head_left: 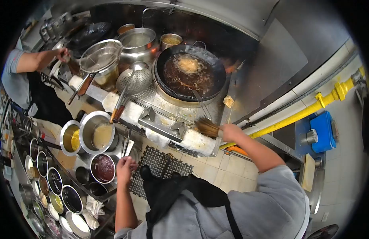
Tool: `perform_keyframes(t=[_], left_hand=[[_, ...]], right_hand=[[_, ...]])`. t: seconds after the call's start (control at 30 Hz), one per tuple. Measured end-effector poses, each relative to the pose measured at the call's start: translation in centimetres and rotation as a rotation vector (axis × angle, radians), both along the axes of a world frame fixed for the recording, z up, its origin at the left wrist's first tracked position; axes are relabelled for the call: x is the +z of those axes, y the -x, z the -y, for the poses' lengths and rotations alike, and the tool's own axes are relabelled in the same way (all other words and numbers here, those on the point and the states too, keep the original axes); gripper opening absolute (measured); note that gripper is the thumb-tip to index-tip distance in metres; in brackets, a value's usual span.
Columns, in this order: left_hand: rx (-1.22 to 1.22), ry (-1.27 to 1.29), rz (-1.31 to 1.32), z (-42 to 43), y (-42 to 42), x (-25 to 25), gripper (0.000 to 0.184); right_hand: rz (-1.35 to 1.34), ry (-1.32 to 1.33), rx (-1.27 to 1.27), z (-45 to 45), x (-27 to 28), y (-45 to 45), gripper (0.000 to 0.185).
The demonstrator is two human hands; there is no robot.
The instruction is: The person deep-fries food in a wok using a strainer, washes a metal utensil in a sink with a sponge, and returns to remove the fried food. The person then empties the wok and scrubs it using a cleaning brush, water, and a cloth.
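My right hand (231, 132) is closed around the end of a bristle brush (207, 126), whose bristles fan out over the stove's front edge. A wire-like tool (201, 104) leans from the wok rim to the stove edge near the bristles. My left hand (125, 169) has its fingers curled at the lower end of metal tongs (125, 145), beside a pot of dark red sauce (103, 168). Behind the brush, a black wok (159, 75) holds dark bubbling oil with a golden piece of food (188, 65) frying in it.
A perforated ladle (138, 82) and a mesh strainer (100, 55) lie left of the wok. Pots (85, 129) and sauce containers line the left. Another person's arm (37, 61) reaches in there. A yellow pipe (304, 109) runs along the right wall; a rubber mat (162, 161) covers the floor.
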State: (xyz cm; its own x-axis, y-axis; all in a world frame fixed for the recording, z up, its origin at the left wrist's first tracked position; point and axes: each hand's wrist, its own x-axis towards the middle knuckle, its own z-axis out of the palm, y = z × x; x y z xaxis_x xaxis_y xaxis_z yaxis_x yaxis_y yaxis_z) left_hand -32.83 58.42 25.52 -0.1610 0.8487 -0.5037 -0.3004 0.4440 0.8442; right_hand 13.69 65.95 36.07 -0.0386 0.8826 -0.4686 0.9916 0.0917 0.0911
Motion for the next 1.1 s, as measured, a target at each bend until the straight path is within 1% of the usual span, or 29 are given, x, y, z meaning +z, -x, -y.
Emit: perform_keyframes(t=[0.03,0.1,0.13,0.17,0.2,0.23,0.27,0.3,0.33,0.4,0.47,0.5,0.57,0.6,0.63,0.7,0.73,0.8,0.83,0.87,0.9,0.93,0.97,1.03,1.07,1.1], left_hand=[[0.004,-0.033,0.021,1.5,1.8,-1.2,0.019],[0.083,0.029,-0.014,3.5,4.0,-2.3,0.02],[0.097,0.045,-0.026,4.0,4.6,-2.5,0.019],[0.08,-0.004,-0.011,3.9,4.6,-3.1,0.019],[0.062,-0.052,0.003,3.2,4.4,-3.5,0.019],[0.019,-0.036,0.001,2.3,3.6,-2.4,0.021],[0.01,-0.107,-0.003,1.3,2.5,-1.6,0.023],[-0.066,-0.092,-0.043,0.3,1.9,0.1,0.024],[-0.137,-0.096,-0.013,-0.4,1.8,0.5,0.022],[-0.273,-0.165,-0.098,-1.3,2.5,-0.4,0.021],[-0.231,-0.111,-0.022,-1.4,3.0,0.7,0.021],[-0.202,-0.096,-0.013,-1.1,3.8,0.1,0.021],[-0.137,-0.073,0.009,-0.7,5.3,-2.0,0.021],[-0.104,-0.065,0.028,-0.4,5.8,-3.1,0.021],[-0.081,-0.057,0.039,-0.2,6.3,-3.2,0.02],[-0.067,-0.059,0.027,0.0,6.9,-3.2,0.02],[-0.05,-0.058,0.005,-0.1,7.1,-3.1,0.02],[-0.045,-0.043,-0.006,-0.5,7.0,-3.0,0.021],[-0.104,-0.058,-0.034,-0.9,6.8,-3.0,0.021],[-0.16,-0.076,-0.058,-1.4,6.1,-2.9,0.02],[-0.201,-0.08,-0.054,-2.0,5.3,-2.3,0.02],[-0.255,-0.081,-0.082,-2.4,4.6,-1.4,0.02],[-0.264,-0.095,-0.073,-2.2,4.1,-0.7,0.021],[-0.25,-0.098,-0.1,-1.1,3.9,-0.4,0.022],[-0.256,-0.097,-0.104,-0.5,3.5,-0.7,0.022],[-0.275,-0.1,-0.131,-0.2,3.0,-1.3,0.022]], right_hand=[[0.01,0.011,0.013,1.6,1.0,-0.2,0.042],[-0.002,-0.086,-0.148,2.6,2.6,0.4,0.051],[-0.127,-0.182,-0.202,2.4,2.3,2.4,0.056],[-0.251,-0.273,-0.257,1.9,1.7,5.2,0.06],[-0.336,-0.354,-0.208,0.2,0.2,8.0,0.061],[-0.427,-0.431,-0.164,-2.0,-2.0,11.1,0.063],[-0.475,-0.492,-0.068,-4.4,-3.4,14.3,0.064],[-0.436,-0.425,-0.022,-7.3,-4.1,17.6,0.061],[-0.43,-0.475,0.048,-9.6,-4.0,20.5,0.048],[-0.188,-0.432,0.176,-14.5,-5.4,23.0,0.033],[-0.069,-0.182,0.299,-15.5,-4.1,21.7,0.043],[-0.056,-0.243,0.392,-14.2,-5.2,19.3,0.047],[0.083,-0.143,0.34,-8.8,-1.8,16.0,0.033],[0.245,0.076,0.369,-7.7,0.2,14.1,0.041],[0.285,0.125,0.355,-6.3,-0.1,10.5,0.04],[0.406,0.243,0.356,-4.5,2.5,7.2,0.046],[0.409,0.237,0.358,-4.8,3.9,8.0,0.046],[0.319,0.033,0.327,-5.0,6.5,9.1,0.052],[0.28,-0.047,0.292,-6.0,5.5,9.7,0.055],[0.218,-0.123,0.327,-7.2,3.1,9.3,0.055],[0.244,-0.049,0.359,-8.0,0.5,9.0,0.053],[0.266,0.013,0.4,-8.6,-0.7,9.2,0.051],[0.252,0.005,0.398,-8.3,-0.8,8.5,0.051],[0.274,0.223,0.429,-7.1,1.8,7.6,0.048],[0.269,0.224,0.424,-7.0,3.4,7.9,0.048],[0.326,0.229,0.409,-7.8,5.8,9.1,0.044]])
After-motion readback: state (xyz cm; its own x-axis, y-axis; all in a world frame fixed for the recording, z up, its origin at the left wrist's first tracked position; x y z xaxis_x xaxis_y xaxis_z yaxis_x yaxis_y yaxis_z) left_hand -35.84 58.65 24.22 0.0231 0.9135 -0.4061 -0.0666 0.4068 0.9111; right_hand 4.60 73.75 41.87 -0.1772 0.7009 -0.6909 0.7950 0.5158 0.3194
